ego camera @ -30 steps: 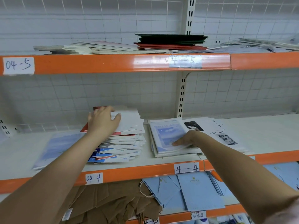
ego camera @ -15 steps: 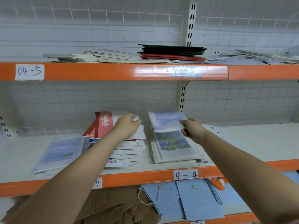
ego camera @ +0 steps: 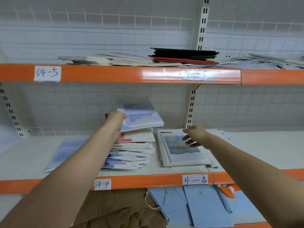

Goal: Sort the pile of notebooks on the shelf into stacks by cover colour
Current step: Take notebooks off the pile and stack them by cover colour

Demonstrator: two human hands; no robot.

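My left hand (ego camera: 115,120) grips a blue-and-white notebook (ego camera: 141,117) by its left edge and holds it in the air above the mixed pile of red, blue and white notebooks (ego camera: 131,152) in the middle of the shelf (ego camera: 164,171). My right hand (ego camera: 193,135) hovers with relaxed fingers over the stack to the right, whose top notebook (ego camera: 181,148) shows a blue and yellow picture. A separate blue notebook stack (ego camera: 64,152) lies at the left of the shelf.
The upper shelf (ego camera: 115,74) carries white, red and dark green notebooks (ego camera: 182,55). Loose papers (ego camera: 227,137) lie right of the stacks. Below are blue paper bags (ego camera: 197,206), brown paper (ego camera: 118,209) and an orange object (ego camera: 227,192).
The blue-and-white notebook passed from my right hand to my left hand and moved left over the mixed pile. My right hand let go and dropped toward the right stack.
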